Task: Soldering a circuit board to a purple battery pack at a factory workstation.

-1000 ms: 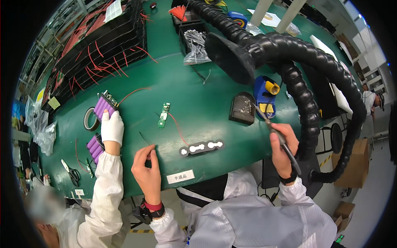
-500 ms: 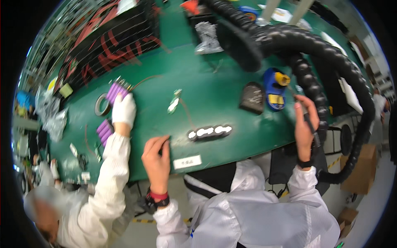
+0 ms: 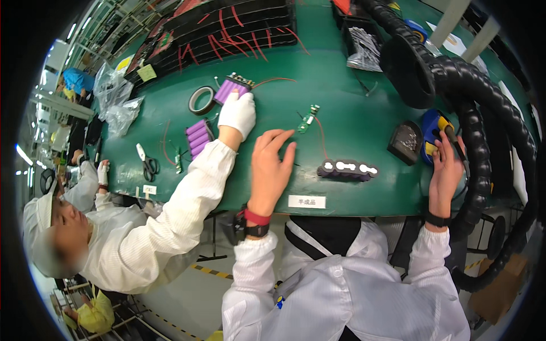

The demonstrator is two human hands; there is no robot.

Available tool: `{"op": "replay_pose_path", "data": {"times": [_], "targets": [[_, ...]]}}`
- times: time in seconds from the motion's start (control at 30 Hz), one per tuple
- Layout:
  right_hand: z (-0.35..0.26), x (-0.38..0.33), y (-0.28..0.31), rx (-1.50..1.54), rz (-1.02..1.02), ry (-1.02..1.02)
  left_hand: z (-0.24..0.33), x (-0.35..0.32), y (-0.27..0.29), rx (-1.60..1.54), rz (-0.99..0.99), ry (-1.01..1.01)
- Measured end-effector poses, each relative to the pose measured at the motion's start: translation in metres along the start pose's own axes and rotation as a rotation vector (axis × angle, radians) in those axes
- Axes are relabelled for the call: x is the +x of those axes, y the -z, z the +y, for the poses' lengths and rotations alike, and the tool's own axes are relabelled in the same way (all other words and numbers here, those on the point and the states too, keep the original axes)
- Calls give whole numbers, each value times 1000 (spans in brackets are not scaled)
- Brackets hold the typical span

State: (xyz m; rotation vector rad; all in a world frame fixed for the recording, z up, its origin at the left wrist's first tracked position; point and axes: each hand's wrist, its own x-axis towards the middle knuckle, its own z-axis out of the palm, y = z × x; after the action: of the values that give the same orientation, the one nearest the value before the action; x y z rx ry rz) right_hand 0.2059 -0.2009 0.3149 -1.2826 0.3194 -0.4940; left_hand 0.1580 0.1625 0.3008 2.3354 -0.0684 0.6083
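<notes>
My left hand [image 3: 272,167] is open over the bench, fingertips just short of a small green circuit board [image 3: 309,120]. From that board a red wire runs down to a dark battery pack [image 3: 333,173] with shiny metal strips on top. My right hand [image 3: 445,173] is at the right, its fingers extended and apart beside a soldering iron [image 3: 453,138]. The iron's tip end sits in the yellow holder of a blue stand [image 3: 429,149]. Left of the stand lies a dark tub [image 3: 398,152] filled with greyish metal bits.
A co-worker's white-gloved hand [image 3: 239,115] holds a purple battery pack [image 3: 228,91]. Nearby are another purple pack [image 3: 198,138], a tape roll [image 3: 201,100] and scissors [image 3: 149,163]. A black ribbed fume hose [image 3: 475,136] arches along the right. A white label [image 3: 307,202] lies at the front edge.
The view has shifted left. My right hand has let go of the soldering iron, which now rests in the stand. My left hand has reached forward towards the circuit board, its fingers straighter.
</notes>
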Motion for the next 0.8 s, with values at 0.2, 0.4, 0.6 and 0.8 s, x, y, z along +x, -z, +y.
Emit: {"op": "replay_pose_path", "data": {"times": [0.2,0.4,0.6,0.8], "targets": [[-24,-43,-1,97,-207,-208,-6,18,-33,11,31,35],[-56,-76,4,-415,-568,-168,-8,22,-38,16,38,34],[-35,-104,-3,-508,-524,227,-10,25,-40,-52,-14,74],[8,-116,-14,-558,-442,300,-20,26,-36,-58,21,117]]}}
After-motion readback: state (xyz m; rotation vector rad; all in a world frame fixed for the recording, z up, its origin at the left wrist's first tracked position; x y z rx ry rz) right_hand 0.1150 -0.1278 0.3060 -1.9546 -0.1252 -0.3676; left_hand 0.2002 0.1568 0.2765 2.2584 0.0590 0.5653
